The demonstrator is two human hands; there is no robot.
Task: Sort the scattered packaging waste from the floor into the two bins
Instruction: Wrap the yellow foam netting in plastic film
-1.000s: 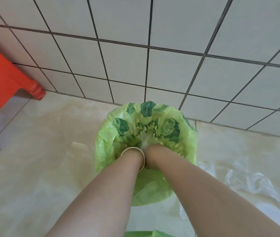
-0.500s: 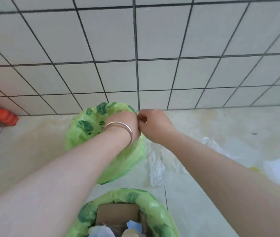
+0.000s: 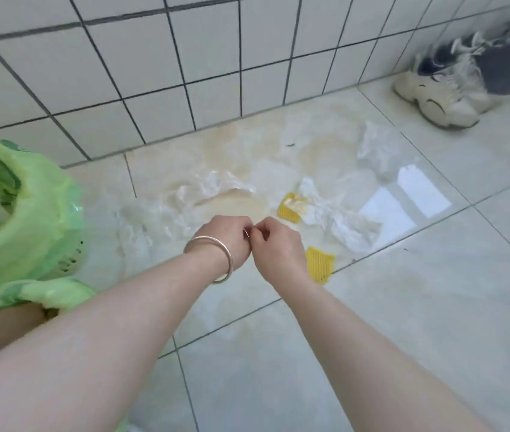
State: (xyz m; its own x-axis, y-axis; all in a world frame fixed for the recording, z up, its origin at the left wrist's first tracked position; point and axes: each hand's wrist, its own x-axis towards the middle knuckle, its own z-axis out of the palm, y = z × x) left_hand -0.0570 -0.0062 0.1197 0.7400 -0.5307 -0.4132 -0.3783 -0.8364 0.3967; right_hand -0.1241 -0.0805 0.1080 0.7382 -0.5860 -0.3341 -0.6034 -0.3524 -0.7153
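bare floor [image 3: 387, 322] lies open toward the near right. ahead, near the wall [image 3: 154, 73], clear plastic [image 3: 216, 188], white wrap [image 3: 340, 219] and two yellow pieces [image 3: 291, 207] [image 3: 320, 263] crowd the floor. the green bin [image 3: 13, 213] blocks the left edge; shoes [image 3: 453, 88] fill the far right corner.

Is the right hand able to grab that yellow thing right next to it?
Probably yes. The right hand hovers just beside the yellow piece on the floor, with nothing lying between them.
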